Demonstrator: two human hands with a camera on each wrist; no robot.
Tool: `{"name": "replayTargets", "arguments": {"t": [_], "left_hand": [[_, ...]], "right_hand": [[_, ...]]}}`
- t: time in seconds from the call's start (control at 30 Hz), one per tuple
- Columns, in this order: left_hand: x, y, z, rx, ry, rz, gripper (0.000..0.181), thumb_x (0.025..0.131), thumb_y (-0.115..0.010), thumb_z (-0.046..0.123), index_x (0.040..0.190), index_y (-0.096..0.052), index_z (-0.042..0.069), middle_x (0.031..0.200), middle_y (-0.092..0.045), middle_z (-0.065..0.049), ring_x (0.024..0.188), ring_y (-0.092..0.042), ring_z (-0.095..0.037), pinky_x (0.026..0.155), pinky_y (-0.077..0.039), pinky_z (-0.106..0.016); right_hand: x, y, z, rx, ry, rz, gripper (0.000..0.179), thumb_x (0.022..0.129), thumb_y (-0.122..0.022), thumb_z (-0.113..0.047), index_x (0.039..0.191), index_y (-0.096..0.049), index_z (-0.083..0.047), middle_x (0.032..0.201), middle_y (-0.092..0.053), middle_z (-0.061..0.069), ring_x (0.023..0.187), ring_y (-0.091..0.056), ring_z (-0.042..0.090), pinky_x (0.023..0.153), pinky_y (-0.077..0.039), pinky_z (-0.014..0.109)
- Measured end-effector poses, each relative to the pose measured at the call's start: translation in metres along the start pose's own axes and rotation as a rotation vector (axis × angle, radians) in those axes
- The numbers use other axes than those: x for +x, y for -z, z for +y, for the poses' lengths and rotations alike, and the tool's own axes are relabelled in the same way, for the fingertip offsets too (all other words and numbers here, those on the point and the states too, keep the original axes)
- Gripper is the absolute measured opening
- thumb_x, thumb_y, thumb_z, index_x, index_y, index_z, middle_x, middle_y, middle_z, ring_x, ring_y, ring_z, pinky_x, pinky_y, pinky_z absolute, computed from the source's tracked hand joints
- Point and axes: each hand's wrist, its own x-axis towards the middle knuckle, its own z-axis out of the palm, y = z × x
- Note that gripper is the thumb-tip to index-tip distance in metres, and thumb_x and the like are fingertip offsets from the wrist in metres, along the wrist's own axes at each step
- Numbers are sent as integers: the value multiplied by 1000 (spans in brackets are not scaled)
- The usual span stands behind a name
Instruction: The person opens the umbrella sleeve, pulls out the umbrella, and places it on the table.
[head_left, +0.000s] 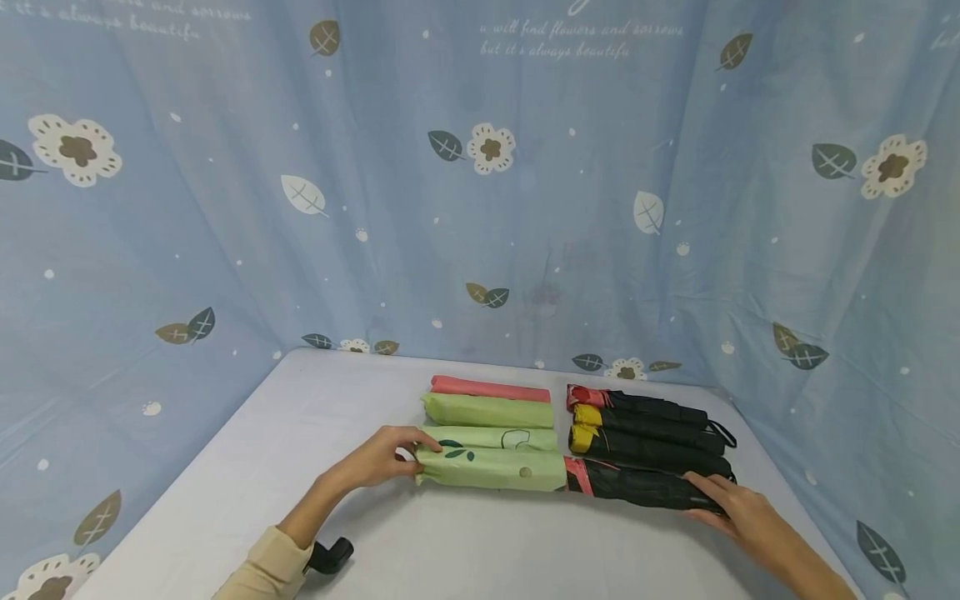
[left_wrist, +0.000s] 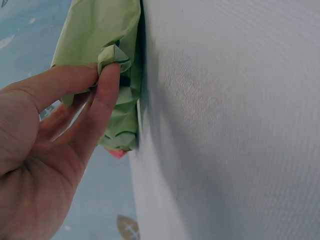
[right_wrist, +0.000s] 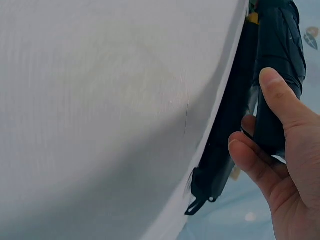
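Observation:
My left hand (head_left: 382, 454) pinches the gathered left end of a light green pouch (head_left: 491, 471) with leaf prints. In the left wrist view its crumpled corner (left_wrist: 114, 56) sits between thumb and fingertips. My right hand (head_left: 738, 512) grips the far end of a folded black umbrella (head_left: 645, 486), thumb on one side and fingers on the other in the right wrist view. The umbrella's red end (head_left: 577, 477) meets the right end of the pouch, so both lie in one line. Whether any of the umbrella is inside the pouch, I cannot tell.
Behind the pouch lie another patterned green one (head_left: 487, 437), a plain green one (head_left: 487, 411) and a pink one (head_left: 491, 389). Several black umbrellas (head_left: 652, 450) with yellow or red ends lie at right. A black object (head_left: 332, 556) is by my left sleeve. Blue curtains (head_left: 480, 208) surround the white table (head_left: 315, 400).

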Motion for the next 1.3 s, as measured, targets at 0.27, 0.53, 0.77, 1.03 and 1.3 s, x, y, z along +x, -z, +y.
{"name": "replayTargets", "arguments": {"t": [0.27,0.53,0.77,1.03,1.3], "left_hand": [[-2,3,1,30,27,4,35,87,-71,4,121,-69,15,118,-67,-6,98,-68,-15,74,-57,-24],[-3,3,-2,73,16,17,35,87,-72,4,121,-69,13,119,-68,-5,99,-67,-17,74,-57,-25],[-4,2,-6,87,20,-3,34,88,-71,6,122,-68,10,119,-68,-8,99,-68,-19,73,-57,-23],[-4,-1,-3,78,9,5,33,89,-73,12,121,-68,10,115,-67,-8,98,-70,-19,71,-57,-23],[-2,-1,0,95,-10,6,31,90,-72,17,120,-68,11,116,-65,-9,98,-70,-20,71,-57,-22]], "right_hand": [[-7,8,8,1,-39,-19,55,71,-84,-25,119,-67,-6,101,-71,17,75,-70,32,59,-56,39],[-12,12,15,-10,-72,-54,54,72,-84,-27,119,-66,-5,101,-70,17,77,-70,32,61,-56,40],[-17,15,19,13,-125,-101,53,74,-82,-29,118,-67,-4,103,-70,22,78,-69,35,62,-55,45],[-19,16,27,-9,-120,-128,52,73,-83,-32,115,-69,-4,94,-70,9,71,-68,28,58,-55,36],[-11,17,35,-7,-125,-198,51,75,-81,-38,113,-70,-6,93,-71,4,75,-68,24,61,-55,35]]}}
